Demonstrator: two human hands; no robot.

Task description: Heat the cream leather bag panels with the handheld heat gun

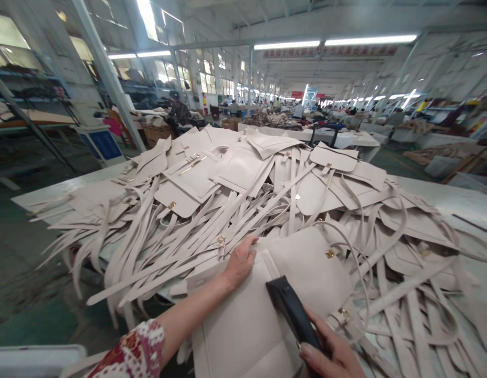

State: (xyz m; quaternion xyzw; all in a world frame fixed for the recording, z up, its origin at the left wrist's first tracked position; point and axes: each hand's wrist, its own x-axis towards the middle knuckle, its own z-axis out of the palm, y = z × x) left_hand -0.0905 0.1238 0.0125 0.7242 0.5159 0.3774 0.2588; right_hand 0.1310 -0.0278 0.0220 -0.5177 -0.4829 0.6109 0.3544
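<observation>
A beige leather bag (235, 325) lies nearest to me, its flap (310, 262) folded open to the right with a gold clasp (330, 253) on it. My left hand (240, 261) is at the bag's upper edge, with its thumb and fingers closed on the material there. My right hand (332, 344) is wrapped round a black tool shaped like a stapler (293, 312). The tool's broad front end is over the bag, beside the fold of the flap; whether it touches the leather I cannot tell.
A large heap of beige bag pieces (243, 163) and long straps (180, 252) spreads over the pale table (456, 199). Straps hang off its left edge. Behind stand a chair (324, 135), a blue-and-white box (99, 144) and a seated person (178, 111). Metal posts rise at the left.
</observation>
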